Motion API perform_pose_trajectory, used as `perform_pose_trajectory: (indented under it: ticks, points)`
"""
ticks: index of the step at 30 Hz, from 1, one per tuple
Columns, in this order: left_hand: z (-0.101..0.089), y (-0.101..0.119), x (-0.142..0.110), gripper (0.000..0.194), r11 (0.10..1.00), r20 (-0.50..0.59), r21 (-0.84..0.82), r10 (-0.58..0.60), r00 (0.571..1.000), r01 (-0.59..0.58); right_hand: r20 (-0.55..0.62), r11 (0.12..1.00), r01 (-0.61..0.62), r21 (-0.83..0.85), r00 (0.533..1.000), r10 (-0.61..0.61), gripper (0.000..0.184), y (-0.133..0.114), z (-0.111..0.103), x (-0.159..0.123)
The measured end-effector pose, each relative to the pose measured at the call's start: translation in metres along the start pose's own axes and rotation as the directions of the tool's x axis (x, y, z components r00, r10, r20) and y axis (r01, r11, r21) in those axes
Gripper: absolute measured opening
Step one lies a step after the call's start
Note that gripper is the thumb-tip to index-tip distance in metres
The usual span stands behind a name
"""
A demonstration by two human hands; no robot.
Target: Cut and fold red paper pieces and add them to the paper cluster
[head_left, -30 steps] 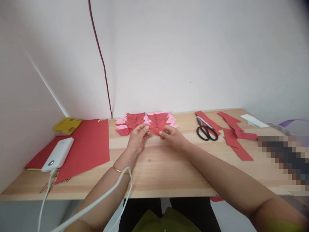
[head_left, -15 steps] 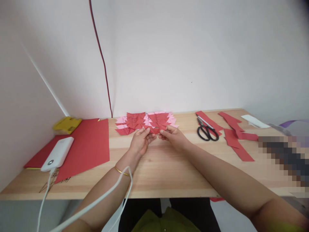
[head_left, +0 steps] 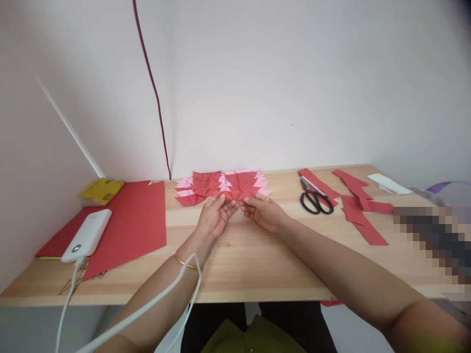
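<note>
Between my two hands, a small folded red paper piece is pinched at both ends. My left hand closes thumb and fingers on its left end. On its right end, my right hand does the same. Just behind the fingers lie rows of pointed folded paper pieces, red and pink, overlapping against the wall. The held piece covers part of the front row, and I cannot tell whether it touches that row.
Scissors and a pen lie on red strips at right, with more red paper scraps beyond. At left, a white power bank with a cable rests on red sheets, near a yellow packet. The cable crosses my left forearm.
The red piece between my fingers now looks straighter and flatter, its downward points less visible. Both hands stay nearly in place.
</note>
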State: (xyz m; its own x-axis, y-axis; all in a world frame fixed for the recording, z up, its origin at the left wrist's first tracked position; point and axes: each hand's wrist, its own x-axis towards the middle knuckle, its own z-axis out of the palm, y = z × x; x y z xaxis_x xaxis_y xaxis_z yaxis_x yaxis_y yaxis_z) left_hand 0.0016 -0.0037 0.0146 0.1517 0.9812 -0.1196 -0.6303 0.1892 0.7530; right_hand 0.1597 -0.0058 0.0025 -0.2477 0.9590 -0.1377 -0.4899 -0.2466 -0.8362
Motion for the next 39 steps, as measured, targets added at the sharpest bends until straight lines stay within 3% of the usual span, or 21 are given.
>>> perform_pose_trajectory:
  ticks: [5, 15, 23, 26, 28, 31, 33, 36, 39]
  points:
    - [0.002, -0.001, -0.001, 0.03, 0.991, 0.072, 0.124, 0.039, 0.997, -0.048, -0.008, 0.996, 0.042, -0.077, 0.999, -0.043, 0.026, 0.0, 0.001, -0.002]
    - [0.0, -0.004, -0.002, 0.016, 0.955, 0.16, 0.284, 0.045, 0.986, -0.09, 0.123, 0.962, 0.175, -0.21, 0.981, -0.151, 0.023, 0.001, 0.002, -0.004]
    - [-0.001, -0.006, -0.002, 0.019, 0.962, 0.14, 0.26, 0.044, 0.989, -0.08, 0.165, 0.926, 0.214, -0.313, 0.972, -0.169, 0.025, -0.002, -0.005, 0.0]
    - [0.001, -0.005, -0.001, 0.023, 0.965, 0.097, 0.252, 0.047, 0.994, -0.07, 0.211, 0.864, 0.218, -0.454, 0.968, -0.133, 0.026, -0.009, -0.01, 0.003]
    - [0.001, -0.003, -0.001, 0.025, 0.967, 0.058, 0.247, 0.051, 0.997, -0.064, 0.197, 0.758, 0.285, -0.586, 0.958, -0.207, 0.028, -0.016, -0.016, 0.007]
    - [0.0, -0.003, 0.001, 0.027, 0.97, 0.026, 0.236, 0.047, 0.999, -0.051, 0.128, 0.486, 0.39, -0.782, 0.864, -0.487, 0.018, -0.033, -0.033, 0.017]
    - [-0.001, -0.005, 0.001, 0.028, 0.972, 0.023, 0.23, 0.038, 0.999, -0.042, 0.032, 0.333, 0.308, -0.891, 0.776, -0.63, 0.017, -0.048, -0.051, 0.023]
    - [-0.002, -0.006, 0.001, 0.029, 0.976, 0.026, 0.217, 0.026, 0.999, -0.031, -0.162, 0.227, 0.02, -0.974, 0.641, -0.751, 0.021, -0.071, -0.086, 0.025]
    - [0.0, -0.005, -0.001, 0.029, 0.977, 0.028, 0.212, 0.025, 0.999, -0.03, -0.384, 0.233, -0.337, -0.912, 0.508, -0.771, 0.028, -0.087, -0.118, 0.02]
